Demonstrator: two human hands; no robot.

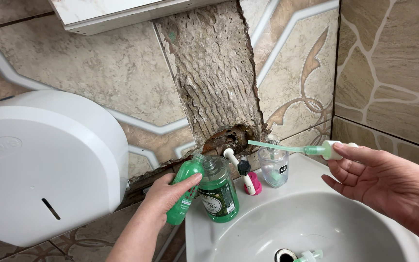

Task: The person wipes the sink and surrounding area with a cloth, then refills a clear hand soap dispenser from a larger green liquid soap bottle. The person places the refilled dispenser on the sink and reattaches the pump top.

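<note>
The left hand (168, 194) wraps its grip around a small green bottle (184, 190), tipped toward the big open bottle (218, 190) of green liquid standing on the sink's (316, 228) white rim. The right hand (379, 182) pinches a white pump top (333, 149) with a long, thin green tube (277, 146) held out sideways. A clear, see-through bottle (273, 167) stands just behind. The wall has shiny tiles and 1 rough, broken patch (214, 77).
</note>
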